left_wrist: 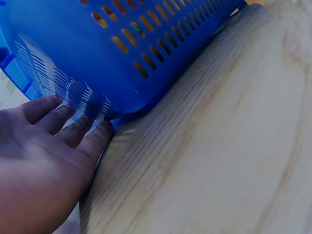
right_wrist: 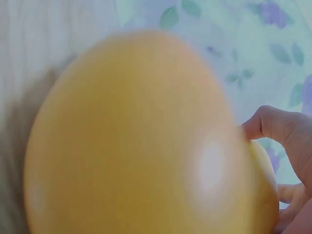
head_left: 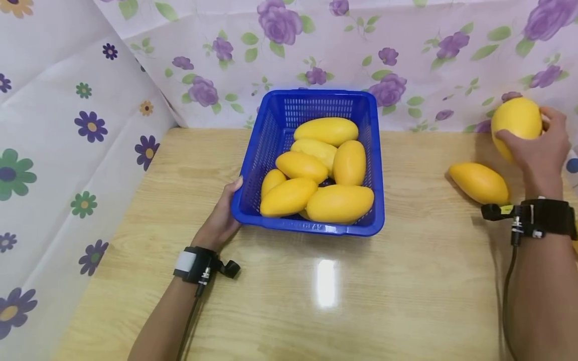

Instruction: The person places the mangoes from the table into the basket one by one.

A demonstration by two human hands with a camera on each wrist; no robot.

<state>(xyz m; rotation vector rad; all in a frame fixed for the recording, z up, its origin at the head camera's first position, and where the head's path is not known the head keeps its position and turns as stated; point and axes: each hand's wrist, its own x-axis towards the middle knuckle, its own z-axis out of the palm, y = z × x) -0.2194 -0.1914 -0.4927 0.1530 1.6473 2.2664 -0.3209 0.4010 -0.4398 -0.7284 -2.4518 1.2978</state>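
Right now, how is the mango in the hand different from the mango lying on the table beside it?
The held mango is gripped by the right hand and is up off the table; the loose mango lies on the wood with nothing touching it. The held mango shows a rounder end to the head camera, while the loose mango lies long on its side. Both are smooth and yellow, and both are outside the blue basket.

We see bare forearms, no sleeves. The left wrist wears a black band with a white patch, a small black camera and a thin cable. The right wrist wears a black band, a black camera with a yellow tag, metal screws and a dark cable.
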